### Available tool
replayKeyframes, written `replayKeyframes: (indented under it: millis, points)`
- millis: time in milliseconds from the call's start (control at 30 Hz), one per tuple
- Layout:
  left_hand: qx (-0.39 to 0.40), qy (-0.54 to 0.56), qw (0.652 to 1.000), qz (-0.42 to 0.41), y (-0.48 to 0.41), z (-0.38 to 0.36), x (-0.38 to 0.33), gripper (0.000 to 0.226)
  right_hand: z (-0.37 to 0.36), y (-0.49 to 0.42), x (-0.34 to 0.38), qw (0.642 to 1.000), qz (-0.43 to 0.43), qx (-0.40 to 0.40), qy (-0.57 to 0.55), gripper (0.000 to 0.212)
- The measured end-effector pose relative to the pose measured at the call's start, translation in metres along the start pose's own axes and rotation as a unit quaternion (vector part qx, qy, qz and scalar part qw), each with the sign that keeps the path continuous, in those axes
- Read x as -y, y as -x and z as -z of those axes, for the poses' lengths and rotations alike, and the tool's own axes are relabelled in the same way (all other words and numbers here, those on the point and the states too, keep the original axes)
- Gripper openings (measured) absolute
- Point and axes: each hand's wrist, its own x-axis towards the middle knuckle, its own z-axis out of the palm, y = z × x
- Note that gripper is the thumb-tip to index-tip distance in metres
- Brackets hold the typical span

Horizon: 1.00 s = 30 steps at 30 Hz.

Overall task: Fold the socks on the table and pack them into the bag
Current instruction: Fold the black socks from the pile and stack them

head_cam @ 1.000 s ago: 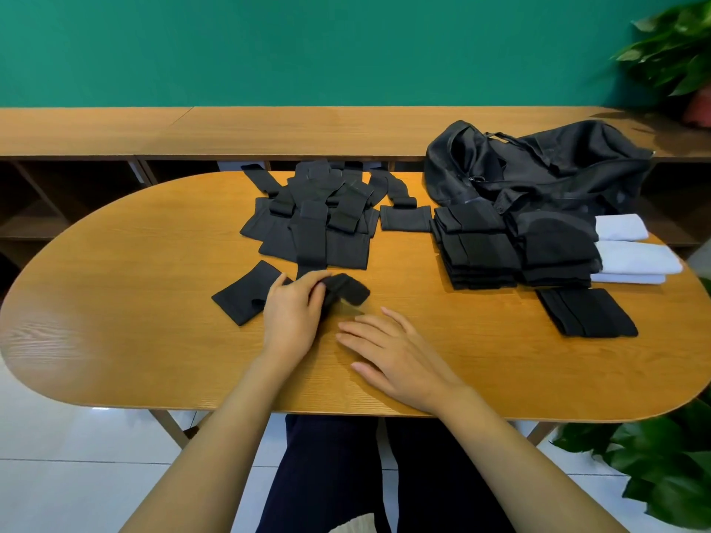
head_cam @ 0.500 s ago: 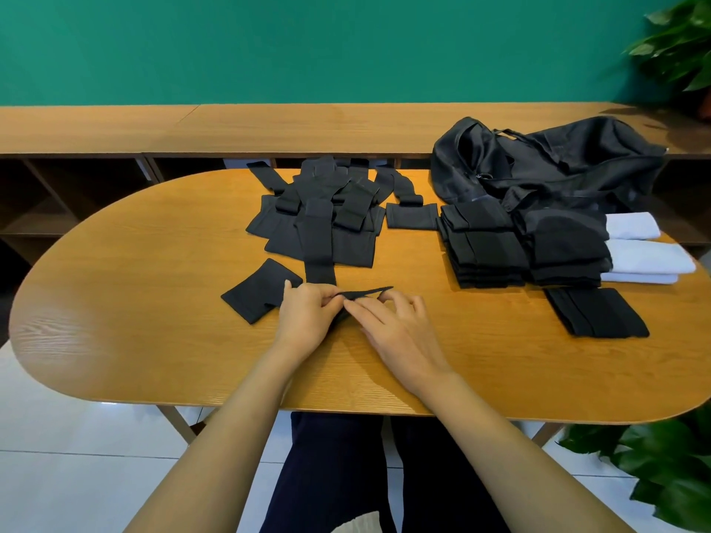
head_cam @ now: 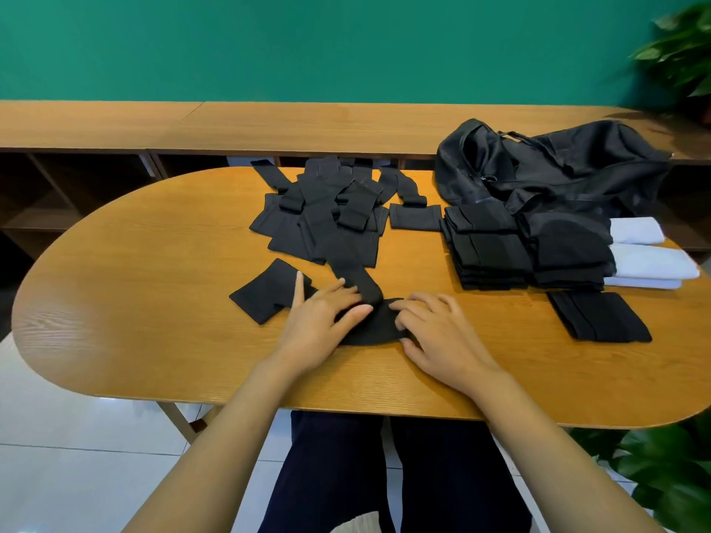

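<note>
Head view. Black sock (head_cam: 371, 328) now lies spread on the table (head_cam: 115, 302) at the near centre, between both hands, its leg trailing up toward the loose pile (head_cam: 327, 209). Change: a second ago the left hand (head_cam: 319, 321) held it bunched while the right lay flat on the wood; half a second ago both pinched its edge; now it is laid out. Left hand: fingers straight and apart, pressing flat on the sock's left part. Right hand (head_cam: 438, 332): fingers bent, tips on the sock's right edge, thumb at the lower edge; cannot tell whether it pinches or only presses. Reading: the sock is being smoothed, the fold itself not yet made. Folded stacks (head_cam: 488, 248) sit just in front of the bag (head_cam: 558, 167), so nothing seems packed; many loose socks remain, so the task is far from finished.
</note>
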Motion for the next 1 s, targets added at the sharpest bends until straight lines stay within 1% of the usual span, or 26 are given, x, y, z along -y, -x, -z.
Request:
replayKeyframes:
  millis: [33, 67, 100, 133, 200, 233, 333, 367, 433, 533, 567, 600, 633, 667, 700, 733, 767, 800, 833, 867, 933, 1000]
  points:
    - [-0.005, -0.02, 1.0, 0.0, 0.002, 0.0, 0.003, 0.07, 0.001, 0.003, -0.005, 1.0, -0.001, 0.019, -0.013, 0.008]
    - [-0.032, -0.041, 0.999, 0.011, 0.003, -0.001, 0.008, 0.074, 0.0, 0.006, -0.009, 0.999, -0.004, 0.035, -0.029, 0.008]
    - [-0.053, -0.064, 0.996, 0.033, 0.004, 0.0, 0.014, 0.075, -0.002, 0.008, -0.011, 0.998, -0.012, 0.046, -0.043, 0.015]
    - [-0.06, -0.086, 0.992, 0.065, 0.007, 0.0, 0.021, 0.073, -0.004, 0.011, -0.012, 0.997, -0.017, 0.052, -0.051, 0.028]
    - [-0.045, -0.108, 0.984, 0.132, 0.012, 0.0, 0.031, 0.069, -0.007, 0.016, -0.011, 0.997, -0.022, 0.049, -0.051, 0.049]
    - [-0.039, -0.114, 0.98, 0.159, 0.014, 0.0, 0.032, 0.066, -0.008, 0.018, -0.011, 0.997, -0.024, 0.046, -0.049, 0.053]
    - [-0.047, -0.132, 0.965, 0.223, 0.02, -0.001, 0.025, 0.065, -0.009, 0.02, -0.011, 0.997, -0.054, 0.031, -0.054, 0.058]
    - [-0.045, -0.157, 0.956, 0.245, 0.019, -0.001, 0.022, 0.067, -0.008, 0.02, -0.011, 0.996, -0.071, 0.025, -0.047, 0.059]
    - [-0.027, -0.221, 0.933, 0.284, 0.015, 0.002, 0.018, 0.073, -0.007, 0.021, -0.012, 0.995, -0.099, 0.014, -0.03, 0.061]
    - [0.014, -0.247, 0.912, 0.328, 0.005, 0.002, 0.014, 0.079, -0.004, 0.024, -0.017, 0.992, -0.121, 0.016, -0.025, 0.063]
    - [0.005, -0.248, 0.914, 0.321, 0.003, -0.001, 0.014, 0.077, -0.004, 0.025, -0.018, 0.992, -0.124, 0.017, -0.026, 0.064]
    - [-0.015, -0.25, 0.923, 0.291, 0.004, -0.003, 0.013, 0.072, -0.003, 0.026, -0.021, 0.991, -0.127, 0.016, -0.026, 0.065]
    - [-0.052, -0.243, 0.939, 0.236, 0.006, -0.007, 0.011, 0.063, -0.004, 0.028, -0.023, 0.991, -0.131, 0.014, -0.027, 0.065]
    - [-0.08, -0.221, 0.958, 0.162, 0.008, -0.011, 0.009, 0.052, -0.004, 0.029, -0.024, 0.99, -0.135, 0.012, -0.029, 0.065]
    - [-0.074, -0.179, 0.977, 0.09, 0.01, -0.013, 0.005, 0.044, -0.005, 0.031, -0.026, 0.99, -0.139, 0.011, -0.031, 0.064]
    - [-0.048, -0.14, 0.989, 0.026, 0.013, -0.016, 0.001, 0.04, -0.006, 0.032, -0.027, 0.989, -0.143, 0.011, -0.033, 0.063]
    - [-0.016, -0.117, 0.993, -0.016, 0.016, -0.018, -0.002, 0.04, -0.006, 0.033, -0.028, 0.989, -0.146, 0.01, -0.035, 0.062]
    - [-0.001, -0.114, 0.993, -0.038, 0.019, -0.022, -0.003, 0.045, -0.007, 0.033, -0.029, 0.988, -0.15, 0.007, -0.037, 0.062]
    - [0.002, -0.127, 0.991, -0.037, 0.021, -0.024, -0.001, 0.052, -0.007, 0.033, -0.029, 0.987, -0.154, 0.002, -0.038, 0.061]
    - [-0.009, -0.147, 0.989, -0.018, 0.022, -0.027, 0.004, 0.056, -0.008, 0.033, -0.029, 0.987, -0.157, -0.004, -0.037, 0.061]
    - [-0.034, -0.196, 0.979, 0.041, 0.02, -0.029, 0.01, 0.062, -0.009, 0.033, -0.028, 0.986, -0.161, -0.013, -0.033, 0.06]
    - [-0.029, -0.237, 0.967, 0.084, 0.015, -0.025, 0.01, 0.065, -0.01, 0.033, -0.027, 0.986, -0.159, -0.015, -0.036, 0.058]
